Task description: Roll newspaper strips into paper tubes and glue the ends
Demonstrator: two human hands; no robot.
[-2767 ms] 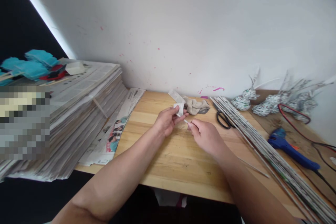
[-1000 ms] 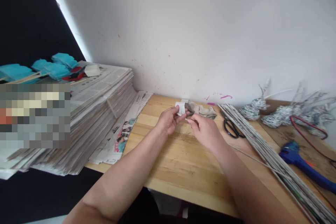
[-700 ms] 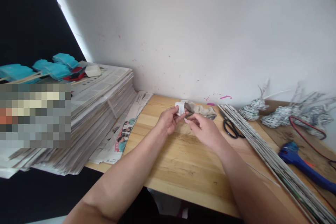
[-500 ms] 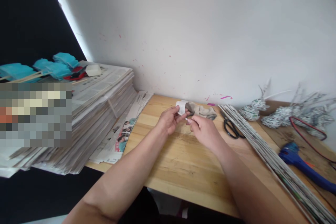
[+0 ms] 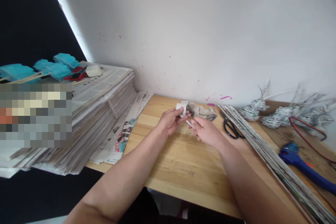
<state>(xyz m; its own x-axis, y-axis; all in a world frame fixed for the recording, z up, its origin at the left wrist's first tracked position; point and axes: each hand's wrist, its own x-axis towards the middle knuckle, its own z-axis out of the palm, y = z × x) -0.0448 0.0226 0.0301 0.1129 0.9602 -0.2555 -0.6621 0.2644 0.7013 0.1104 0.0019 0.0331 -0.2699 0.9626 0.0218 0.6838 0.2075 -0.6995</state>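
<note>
My left hand [image 5: 171,120] pinches a small white piece [image 5: 181,106] that looks like folded or rolled paper, above the wooden table. Between the fingers and thumb of my right hand [image 5: 204,129] is a thin white stick [image 5: 190,124], its tip pointing toward my left fingers. The two hands are close together but apart. Just behind them lies a crumpled grey-beige cloth [image 5: 202,110]. Black-handled scissors [image 5: 231,128] rest to the right of my right hand, partly under a bundle of long rolled newspaper sticks [image 5: 265,154].
A tall stack of newspapers [image 5: 112,94] stands at left, with turquoise pieces on sticks [image 5: 59,70] on top. Woven paper shapes [image 5: 275,117] sit at the back right on cardboard, near a blue glue gun [image 5: 301,166]. The white wall [image 5: 183,35] rises behind the table [image 5: 178,168].
My right hand has turned and drawn slightly right, so more of the white stick shows. The white piece in my left hand has tilted, and my left thumb has shifted over it.
</note>
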